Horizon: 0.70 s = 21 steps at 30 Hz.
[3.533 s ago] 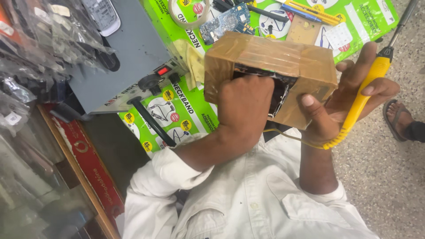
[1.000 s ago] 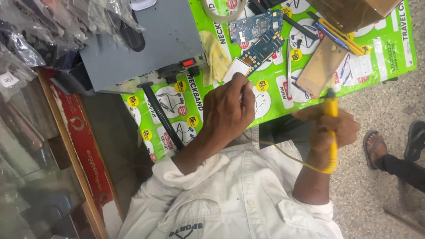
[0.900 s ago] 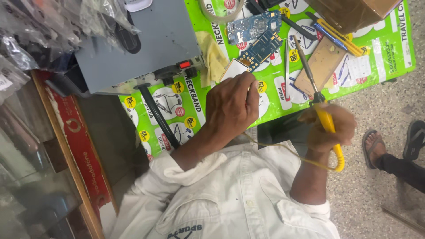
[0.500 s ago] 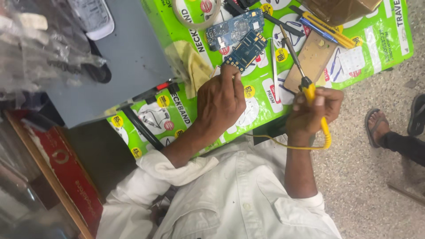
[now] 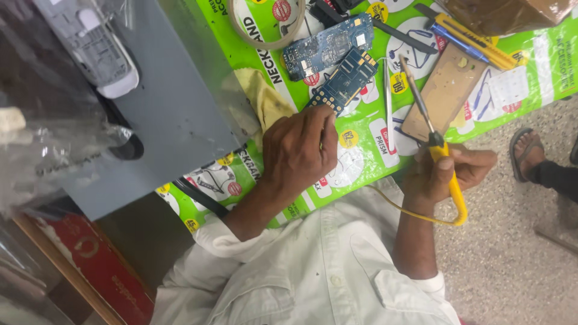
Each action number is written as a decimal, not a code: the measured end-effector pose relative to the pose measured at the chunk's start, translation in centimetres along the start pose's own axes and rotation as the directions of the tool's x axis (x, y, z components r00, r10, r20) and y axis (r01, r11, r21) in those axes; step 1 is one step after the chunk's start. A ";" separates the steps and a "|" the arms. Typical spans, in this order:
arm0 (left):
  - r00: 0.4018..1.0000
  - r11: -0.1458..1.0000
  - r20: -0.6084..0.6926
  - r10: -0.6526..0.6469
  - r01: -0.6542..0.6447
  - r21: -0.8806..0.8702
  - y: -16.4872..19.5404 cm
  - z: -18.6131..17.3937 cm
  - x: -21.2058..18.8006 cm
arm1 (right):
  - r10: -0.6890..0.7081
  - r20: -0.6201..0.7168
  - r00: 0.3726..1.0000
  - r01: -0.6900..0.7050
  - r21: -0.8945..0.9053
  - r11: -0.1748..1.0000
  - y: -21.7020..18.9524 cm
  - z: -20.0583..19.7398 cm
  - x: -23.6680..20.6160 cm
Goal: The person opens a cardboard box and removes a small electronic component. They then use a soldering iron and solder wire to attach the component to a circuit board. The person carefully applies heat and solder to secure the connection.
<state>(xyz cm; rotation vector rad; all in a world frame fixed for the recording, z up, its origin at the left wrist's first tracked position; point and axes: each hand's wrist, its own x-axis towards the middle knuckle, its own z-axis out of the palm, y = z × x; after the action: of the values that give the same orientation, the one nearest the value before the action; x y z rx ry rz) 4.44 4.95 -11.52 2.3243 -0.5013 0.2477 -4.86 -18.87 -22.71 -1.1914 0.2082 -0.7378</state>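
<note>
— While my left hand [image 5: 298, 150] rests closed on the green table [image 5: 361, 156] just below the blue circuit board [image 5: 344, 78], what does my right hold?

— My right hand [image 5: 448, 171] grips the yellow soldering iron [image 5: 435, 138], tip hovering above a brown block [image 5: 442, 90]. I judge soldering comes next: bring the tip steadily to the board.

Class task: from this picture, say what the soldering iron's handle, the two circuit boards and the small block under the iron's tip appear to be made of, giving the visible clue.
Soldering iron: yellow handle looks like smooth moulded plastic; its shaft is dull grey, likely metal. Circuit boards: rigid blue laminate, probably fibreglass, with gold-coloured pads and small silvery parts. Block: flat matt brown with darker marks, seemingly wood.
</note>
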 end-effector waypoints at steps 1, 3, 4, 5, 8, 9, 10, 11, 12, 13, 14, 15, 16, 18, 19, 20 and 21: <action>1.000 1.000 -0.024 0.002 -0.002 0.004 -0.2 0.0 0.2 | -0.008 -0.012 1.000 0.008 0.016 1.000 0.1 -0.3 -0.2; 0.998 1.000 -0.069 -0.008 0.009 0.009 -0.3 0.1 0.4 | 0.026 -0.001 1.000 -0.026 -0.036 0.999 -0.2 -0.9 -1.0; 0.997 0.999 -0.066 -0.034 0.033 -0.018 -0.4 0.2 0.5 | 0.035 0.001 0.999 -0.035 -0.060 0.998 -0.4 -1.2 -1.4; 0.996 0.997 -0.063 -0.060 0.057 -0.044 -0.5 0.3 0.7 | 0.045 0.003 0.999 -0.044 -0.084 0.995 -0.7 -1.5 -1.7; 0.992 0.989 -0.047 -0.113 0.108 -0.105 -0.5 0.5 0.8 | 0.075 -0.005 0.997 -0.075 -0.127 0.989 -1.1 -2.1 -2.6; 0.992 0.986 -0.041 -0.121 0.116 -0.120 -0.6 0.5 0.9 | 0.086 -0.015 0.996 -0.087 -0.118 0.989 -1.2 -2.3 -2.8; 0.987 0.978 -0.016 -0.162 0.158 -0.137 -0.6 0.5 0.9 | 0.100 -0.023 0.995 -0.102 -0.111 0.989 -1.3 -2.4 -2.9; 0.980 0.968 0.009 -0.201 0.200 -0.153 -0.5 0.6 0.9 | 0.078 -0.052 0.996 -0.083 -0.115 0.990 -1.1 -2.5 -2.9; 0.971 0.956 0.035 -0.236 0.239 -0.168 -0.5 0.6 0.9 | 0.054 -0.082 0.995 -0.064 -0.119 0.991 -0.9 -2.6 -2.7; 0.965 0.945 0.049 -0.259 0.264 -0.196 -0.4 0.6 0.9 | 0.033 -0.111 0.993 -0.047 -0.127 0.991 -0.8 -2.7 -2.6; 0.958 0.932 0.057 -0.281 0.286 -0.221 -0.3 0.6 0.9 | 0.027 -0.092 0.995 -0.038 -0.118 0.992 -0.6 -2.7 -2.4; 0.952 0.920 0.062 -0.300 0.306 -0.245 -0.2 0.6 1.0 | 0.021 -0.071 0.997 -0.028 -0.105 0.994 -0.3 -2.7 -2.2; 0.950 0.917 0.071 -0.304 0.312 -0.248 0.2 0.6 0.9 | 0.014 -0.049 0.999 -0.018 -0.093 0.996 -0.3 -2.8 -2.0; 0.951 0.917 0.078 -0.300 0.310 -0.249 0.6 0.6 0.8 | -0.017 -0.043 0.999 0.010 -0.165 0.986 -0.1 -3.0 -1.6; 0.960 0.937 0.038 -0.279 0.280 -0.209 0.4 0.6 0.9 | -0.022 -0.035 0.999 0.016 -0.169 0.986 -0.1 -3.1 -1.4; 0.967 0.954 0.002 -0.256 0.253 -0.162 0.2 0.5 1.0 | -0.027 -0.026 0.999 0.022 -0.173 0.985 0.0 -3.1 -1.2; 0.972 0.966 -0.025 -0.235 0.231 -0.115 0.0 0.4 1.0 | -0.014 -0.016 1.000 0.011 -0.155 0.988 0.0 -3.1 -1.1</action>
<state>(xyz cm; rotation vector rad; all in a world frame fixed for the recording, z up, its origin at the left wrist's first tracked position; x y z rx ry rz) 5.42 4.37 -11.53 2.2395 -0.2134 0.1476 -7.31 -20.52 -24.17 -1.3351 0.2764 -0.7535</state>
